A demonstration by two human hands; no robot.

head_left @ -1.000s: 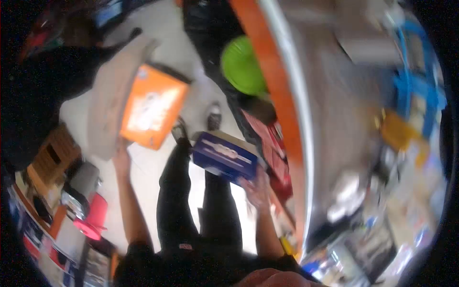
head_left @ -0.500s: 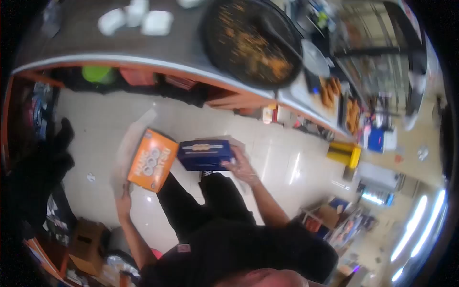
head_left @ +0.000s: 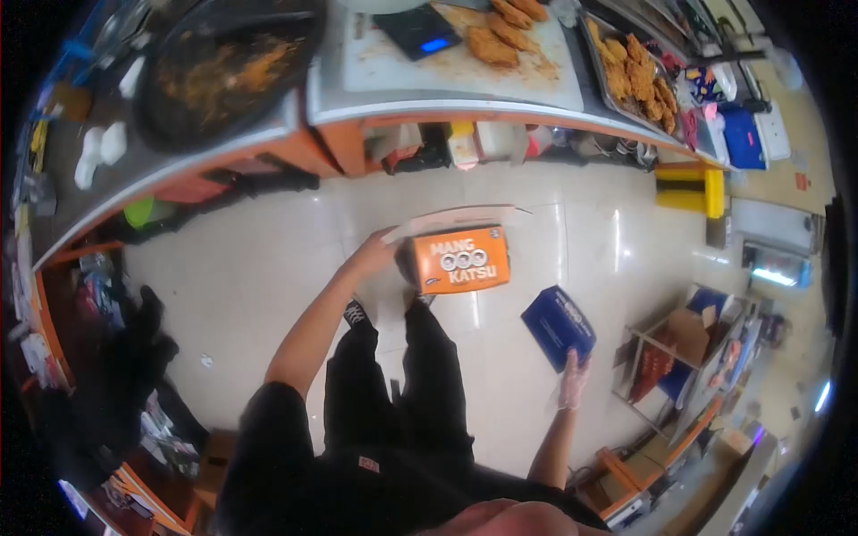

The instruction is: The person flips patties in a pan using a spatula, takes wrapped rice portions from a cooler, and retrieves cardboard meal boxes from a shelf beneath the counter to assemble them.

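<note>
An orange takeout box (head_left: pixel 474 279) printed "MANG KATSU" is in my left hand (head_left: pixel 374 255), which grips its left side. Its pale lid flap stands raised along the far edge. My right hand (head_left: pixel 574 382), in a clear glove, holds a dark blue box (head_left: pixel 556 329) by its near end. The blue box is tilted and apart from the orange one. Both boxes are above the tiled floor, in front of my legs. My left fingertips are partly hidden behind the orange box.
On the counter ahead are a large dark pan (head_left: pixel 228 76), a white cutting board (head_left: pixel 384 85) with fried cutlets (head_left: pixel 493 46), a black digital scale (head_left: pixel 416 34) and a tray of fried pieces (head_left: pixel 636 76). A yellow bin (head_left: pixel 690 189) and a rack (head_left: pixel 670 357) stand at right.
My view has turned to the right along the counter. The blue box in my right hand has moved right, away from the orange box, which now sits more level in my left hand.
</note>
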